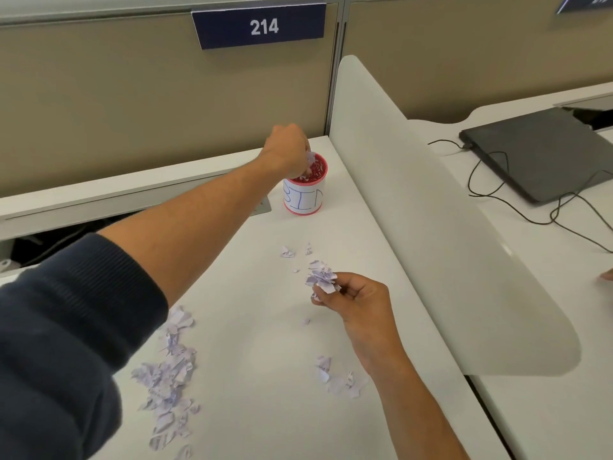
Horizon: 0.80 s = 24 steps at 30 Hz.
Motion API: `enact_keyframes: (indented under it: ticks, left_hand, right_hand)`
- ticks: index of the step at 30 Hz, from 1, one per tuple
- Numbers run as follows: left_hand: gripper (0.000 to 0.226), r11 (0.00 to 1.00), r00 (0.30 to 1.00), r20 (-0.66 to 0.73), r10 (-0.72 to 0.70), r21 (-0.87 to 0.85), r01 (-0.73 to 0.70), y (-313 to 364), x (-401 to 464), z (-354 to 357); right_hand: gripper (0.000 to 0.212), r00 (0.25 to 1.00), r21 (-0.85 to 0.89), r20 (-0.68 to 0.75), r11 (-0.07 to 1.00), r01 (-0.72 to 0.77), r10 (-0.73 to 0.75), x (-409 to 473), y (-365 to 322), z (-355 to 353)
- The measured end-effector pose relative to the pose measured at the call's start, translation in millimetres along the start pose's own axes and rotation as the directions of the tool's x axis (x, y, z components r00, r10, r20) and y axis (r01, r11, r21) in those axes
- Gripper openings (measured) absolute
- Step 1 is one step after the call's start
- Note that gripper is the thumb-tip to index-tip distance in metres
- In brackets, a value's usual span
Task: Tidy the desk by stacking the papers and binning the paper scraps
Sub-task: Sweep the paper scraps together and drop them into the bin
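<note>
A small red cup labelled "BIN" (304, 198) stands at the back of the white desk (265, 343). My left hand (289, 151) reaches over its rim, fingers pointing down, pinching paper scraps (310, 158) just above the opening. My right hand (356, 302) hovers over the middle of the desk, closed on a bunch of torn paper scraps (321, 279). A large pile of scraps (169, 376) lies at the front left. A smaller cluster (338, 376) sits beside my right wrist. A few bits (288, 252) lie between the cup and my right hand.
A white divider panel (431, 227) runs along the desk's right side. Beyond it are a closed dark laptop (544, 151) and black cables (517, 207). A beige partition (149, 94) with a "214" sign (262, 26) backs the desk. Another person's fingertip (607, 275) shows at far right.
</note>
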<state>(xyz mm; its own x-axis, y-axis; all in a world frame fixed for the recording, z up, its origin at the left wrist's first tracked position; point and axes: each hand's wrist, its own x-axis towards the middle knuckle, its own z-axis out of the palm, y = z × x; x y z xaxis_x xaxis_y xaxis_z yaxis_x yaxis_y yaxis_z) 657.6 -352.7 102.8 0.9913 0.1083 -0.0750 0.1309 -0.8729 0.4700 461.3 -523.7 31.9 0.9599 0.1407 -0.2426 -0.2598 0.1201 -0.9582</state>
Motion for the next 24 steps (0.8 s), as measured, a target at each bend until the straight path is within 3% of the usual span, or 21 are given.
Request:
enact_keyframes:
  ticks: [8, 16, 24]
  left_hand:
    - [0.028, 0.998, 0.999, -0.009, 0.054, 0.021, -0.053, 3, 0, -4]
    - [0.044, 0.995, 0.994, -0.042, 0.101, 0.007, -0.101, -7, -10, -2]
    - [0.028, 0.99, 0.99, -0.034, 0.14, -0.015, -0.141, -11, -16, -8]
  right_hand:
    - [0.024, 1.0, -0.04, 0.031, 0.999, 0.001, 0.0, -6, 0, -2]
    - [0.016, 0.999, -0.035, 0.013, 0.999, -0.034, 0.034, -3, 0, 3]
    - [0.017, 0.999, -0.054, 0.004, 0.998, -0.041, 0.041, 1, 4, 6]
